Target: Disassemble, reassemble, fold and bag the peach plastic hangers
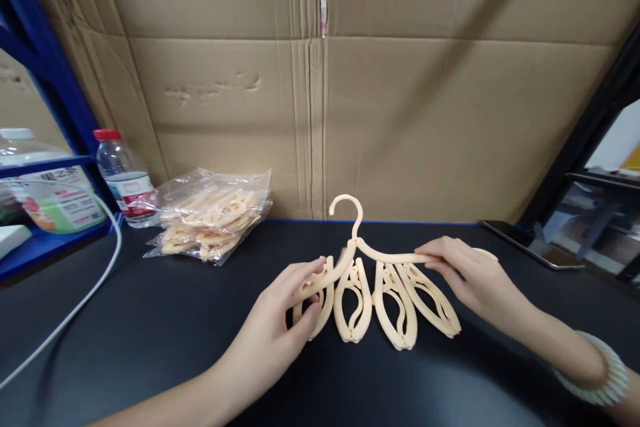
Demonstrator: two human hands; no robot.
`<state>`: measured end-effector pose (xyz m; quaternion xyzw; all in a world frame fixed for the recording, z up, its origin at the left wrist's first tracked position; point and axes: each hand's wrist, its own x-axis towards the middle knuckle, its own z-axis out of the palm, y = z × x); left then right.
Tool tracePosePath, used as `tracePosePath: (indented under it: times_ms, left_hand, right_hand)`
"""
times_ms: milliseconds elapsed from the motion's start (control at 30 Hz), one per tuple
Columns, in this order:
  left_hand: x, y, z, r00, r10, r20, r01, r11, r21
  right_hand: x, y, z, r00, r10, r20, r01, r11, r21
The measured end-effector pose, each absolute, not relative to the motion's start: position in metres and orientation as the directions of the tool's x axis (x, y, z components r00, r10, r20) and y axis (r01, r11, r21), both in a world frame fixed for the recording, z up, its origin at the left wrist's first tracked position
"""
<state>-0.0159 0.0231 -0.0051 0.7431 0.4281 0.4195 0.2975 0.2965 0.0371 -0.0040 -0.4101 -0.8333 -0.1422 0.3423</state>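
Observation:
A cream plastic folding hanger [393, 257] is spread out between my hands, its hook pointing up and away from me. My left hand [280, 313] is closed around its left arm, thumb below and fingers above. The right arm is pinched in the fingers of my right hand [473, 277], and its tip sticks out beyond them. Under the hanger, several folded cream hangers [353, 303] lie fanned in a row on the black table [310, 387]. The leftmost folded one is partly hidden behind my left hand.
Clear plastic bags [215, 213] of folded hangers lie at the back left, beside a red-capped bottle [125, 177]. A phone [530, 245] rests at the back right. A white cable [75, 310] crosses the left side. Cardboard [450, 100] walls the back.

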Motion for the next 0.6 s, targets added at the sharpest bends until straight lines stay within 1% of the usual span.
tracePosePath:
  times_ms: [67, 133, 267, 367, 467, 600]
  left_hand:
    - [-0.017, 0.024, -0.005, 0.308, 0.871, 0.382, 0.391, -0.482, 0.784]
    - [-0.019, 0.025, -0.005, 0.286, 0.890, 0.356, 0.364, -0.444, 0.819]
    - [-0.020, 0.027, -0.004, 0.226, 0.927, 0.300, 0.278, -0.356, 0.892]
    - [-0.019, 0.026, -0.004, 0.192, 0.944, 0.268, 0.239, -0.310, 0.920]
    - [-0.017, 0.026, -0.004, 0.158, 0.960, 0.233, 0.224, -0.265, 0.938]
    - [-0.017, 0.026, -0.006, 0.148, 0.965, 0.217, 0.230, -0.247, 0.941]
  right_hand:
    - [0.295, 0.036, -0.003, -0.468, 0.540, 0.700, 0.760, 0.650, 0.006]
    - [0.296, 0.035, -0.001, -0.481, 0.507, 0.715, 0.775, 0.628, 0.077]
    - [0.301, 0.031, 0.002, -0.460, 0.492, 0.739, 0.866, 0.433, 0.250]
    - [0.300, 0.026, 0.002, -0.477, 0.472, 0.741, 0.872, 0.362, 0.331]
    - [0.296, 0.023, 0.001, -0.487, 0.466, 0.739, 0.872, 0.316, 0.375]
    - [0.292, 0.024, 0.000, -0.494, 0.486, 0.721, 0.865, 0.354, 0.354]
